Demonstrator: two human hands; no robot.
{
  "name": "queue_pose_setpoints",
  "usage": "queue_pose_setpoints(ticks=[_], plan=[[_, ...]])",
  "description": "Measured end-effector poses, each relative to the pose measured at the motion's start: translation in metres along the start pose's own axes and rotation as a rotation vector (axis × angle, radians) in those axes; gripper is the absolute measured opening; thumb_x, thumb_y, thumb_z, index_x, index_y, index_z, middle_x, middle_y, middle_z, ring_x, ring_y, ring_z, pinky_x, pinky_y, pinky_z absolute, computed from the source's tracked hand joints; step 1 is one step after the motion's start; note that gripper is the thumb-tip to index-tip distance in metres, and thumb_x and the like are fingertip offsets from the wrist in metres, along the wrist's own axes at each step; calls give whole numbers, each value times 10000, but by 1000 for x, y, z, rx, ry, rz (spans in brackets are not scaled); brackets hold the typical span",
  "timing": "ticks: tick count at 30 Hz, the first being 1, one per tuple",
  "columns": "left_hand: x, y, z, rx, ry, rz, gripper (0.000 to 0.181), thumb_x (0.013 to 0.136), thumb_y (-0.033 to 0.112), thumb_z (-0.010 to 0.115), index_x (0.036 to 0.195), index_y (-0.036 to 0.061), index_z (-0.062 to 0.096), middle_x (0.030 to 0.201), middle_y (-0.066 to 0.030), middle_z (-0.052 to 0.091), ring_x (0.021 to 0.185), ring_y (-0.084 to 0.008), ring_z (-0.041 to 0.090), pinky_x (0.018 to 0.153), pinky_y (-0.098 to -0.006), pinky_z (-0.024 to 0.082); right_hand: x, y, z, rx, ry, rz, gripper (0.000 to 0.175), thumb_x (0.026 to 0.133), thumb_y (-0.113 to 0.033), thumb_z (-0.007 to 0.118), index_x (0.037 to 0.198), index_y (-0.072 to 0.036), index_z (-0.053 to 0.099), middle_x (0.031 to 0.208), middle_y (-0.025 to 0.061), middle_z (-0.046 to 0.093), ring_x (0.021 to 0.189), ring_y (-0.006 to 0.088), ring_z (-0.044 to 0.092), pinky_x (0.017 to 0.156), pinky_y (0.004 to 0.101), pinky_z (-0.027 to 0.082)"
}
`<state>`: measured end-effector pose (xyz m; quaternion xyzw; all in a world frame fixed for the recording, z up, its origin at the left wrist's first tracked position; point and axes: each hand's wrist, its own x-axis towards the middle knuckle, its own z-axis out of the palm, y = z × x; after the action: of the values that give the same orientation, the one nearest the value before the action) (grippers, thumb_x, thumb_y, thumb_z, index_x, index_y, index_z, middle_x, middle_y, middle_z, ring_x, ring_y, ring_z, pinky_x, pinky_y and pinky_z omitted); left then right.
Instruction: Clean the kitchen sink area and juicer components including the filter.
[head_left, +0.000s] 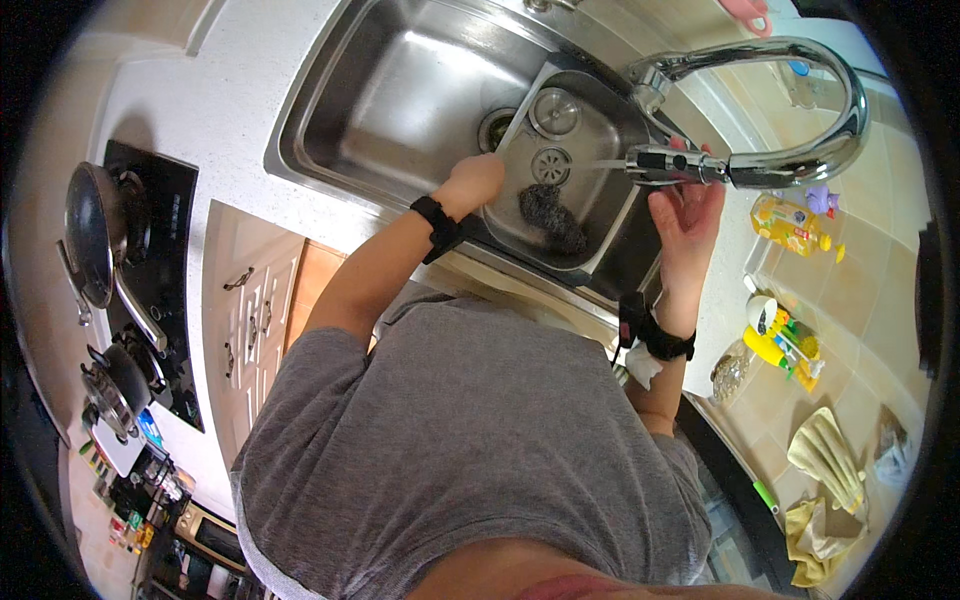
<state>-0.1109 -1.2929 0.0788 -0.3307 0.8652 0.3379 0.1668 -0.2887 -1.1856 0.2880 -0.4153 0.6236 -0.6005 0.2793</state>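
My left hand is closed at the left rim of a grey rectangular basin, which sits in the right part of the steel sink. Behind the faucet's pull-out spray head, my right hand wraps its fingers around it. A thin stream of water runs from the head into the basin. Inside the basin are a slotted sink strainer, a round metal drain part and a dark, mesh-like clump. The fingertips of my left hand are hidden.
A curved chrome faucet arches over the right side. Yellow dish-soap bottles and cleaning brushes stand along the right wall, with rubber gloves hanging further down. At left, a frying pan rests on a black cooktop.
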Motion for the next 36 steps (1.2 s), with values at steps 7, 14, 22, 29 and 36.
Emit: queue_pose_setpoints(ticks=[7,14,22,29,36], plan=[[-21,13,-20,-105,-136,-145,293,813,196,551,1019,-10,575,952,-209,629,892,-348,616,721,-432,497,19,27,35,-24,96,-63,322,827,17,592,1114,23,448,1156,186,556,1046,200,553,892,299,444],[-72,-15,-53,-193,-30,-218,481,868,387,503,1210,49,480,1101,-192,584,1020,-359,557,841,-442,446,84,51,100,105,119,-228,408,776,6,666,1091,53,412,1155,214,540,974,182,575,835,274,486],[-104,-64,-43,-305,117,-386,496,873,374,499,1256,62,457,1138,-190,573,1072,-350,532,875,-439,431,113,36,162,452,68,-157,346,804,-17,638,1122,-35,505,1033,122,602,871,175,612,709,344,567],[-118,-71,-45,-328,174,-414,408,871,356,509,1129,40,519,1002,-179,626,978,-352,577,826,-440,448,101,8,169,532,-57,47,305,816,-51,632,1102,-6,536,1040,115,608,927,201,606,735,396,567],[-109,-55,-44,-163,100,-384,320,864,346,517,983,54,569,922,-173,630,926,-348,593,767,-464,464,96,8,153,605,-141,155,247,817,-55,630,1045,6,558,976,144,633,869,220,630,647,375,591]])
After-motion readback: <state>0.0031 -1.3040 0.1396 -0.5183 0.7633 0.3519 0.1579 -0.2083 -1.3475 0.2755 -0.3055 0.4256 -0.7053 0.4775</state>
